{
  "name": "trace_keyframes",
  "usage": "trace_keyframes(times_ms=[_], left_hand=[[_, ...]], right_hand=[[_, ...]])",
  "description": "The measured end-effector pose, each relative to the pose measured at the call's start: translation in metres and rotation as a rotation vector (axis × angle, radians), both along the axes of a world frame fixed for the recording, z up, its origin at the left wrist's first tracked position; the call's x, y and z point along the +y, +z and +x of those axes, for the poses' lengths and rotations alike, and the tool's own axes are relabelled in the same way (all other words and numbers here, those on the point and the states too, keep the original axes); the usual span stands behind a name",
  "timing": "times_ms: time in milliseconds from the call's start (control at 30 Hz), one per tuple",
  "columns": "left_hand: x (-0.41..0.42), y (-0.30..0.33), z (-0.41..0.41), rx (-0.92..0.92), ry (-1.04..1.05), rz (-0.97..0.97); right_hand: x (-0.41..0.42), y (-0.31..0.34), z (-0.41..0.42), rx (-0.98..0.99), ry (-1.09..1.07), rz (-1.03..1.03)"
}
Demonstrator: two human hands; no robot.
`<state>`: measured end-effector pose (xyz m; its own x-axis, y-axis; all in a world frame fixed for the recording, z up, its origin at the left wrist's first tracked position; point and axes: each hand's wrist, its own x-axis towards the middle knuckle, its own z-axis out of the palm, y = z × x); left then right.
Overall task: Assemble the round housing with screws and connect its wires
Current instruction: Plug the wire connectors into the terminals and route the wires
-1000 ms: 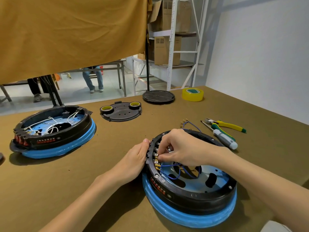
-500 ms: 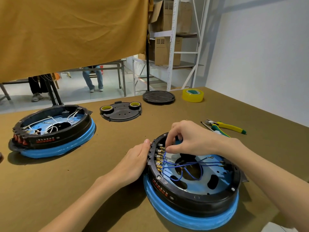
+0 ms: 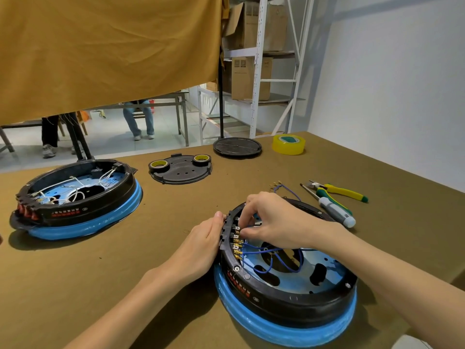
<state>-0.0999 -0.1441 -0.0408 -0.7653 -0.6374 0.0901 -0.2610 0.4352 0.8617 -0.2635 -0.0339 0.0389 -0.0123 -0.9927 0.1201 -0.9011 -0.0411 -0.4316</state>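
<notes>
A round black housing (image 3: 289, 298) on a blue base ring sits near the table's front. Blue wires (image 3: 274, 258) loop across its blue inner plate from a row of brass terminals (image 3: 237, 244) on the left inner wall. My left hand (image 3: 201, 245) presses flat against the outside of the housing's left wall. My right hand (image 3: 274, 222) reaches inside from above, its thumb and fingertips pinching a blue wire's connector at the upper terminals. A loose blue wire (image 3: 281, 188) with brass ends lies just behind the housing.
A second housing (image 3: 75, 197) with white wires stands at the left. A black cover plate (image 3: 180, 170) bearing two tape rolls, a black lid (image 3: 237, 147) and a yellow tape roll (image 3: 288, 144) lie at the back. A screwdriver (image 3: 332, 210) and pliers (image 3: 339, 190) lie at the right.
My right hand lifted toward the far rim, then came back down to the upper terminals with the blue wire end. My left hand stayed against the wall.
</notes>
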Motion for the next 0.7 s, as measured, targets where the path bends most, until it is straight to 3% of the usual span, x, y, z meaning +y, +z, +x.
trace_keyframes(times_ms=[233, 400, 700], left_hand=[[0.002, 0.003, 0.001, -0.007, -0.046, -0.001], [0.004, 0.003, 0.001, 0.007, -0.042, -0.08], [0.003, 0.002, 0.001, 0.05, -0.062, -0.078]], right_hand=[[0.006, -0.004, -0.002, -0.003, -0.009, -0.029], [0.009, -0.001, -0.027, -0.131, -0.106, -0.019], [-0.003, -0.019, -0.02, -0.109, -0.101, -0.037]])
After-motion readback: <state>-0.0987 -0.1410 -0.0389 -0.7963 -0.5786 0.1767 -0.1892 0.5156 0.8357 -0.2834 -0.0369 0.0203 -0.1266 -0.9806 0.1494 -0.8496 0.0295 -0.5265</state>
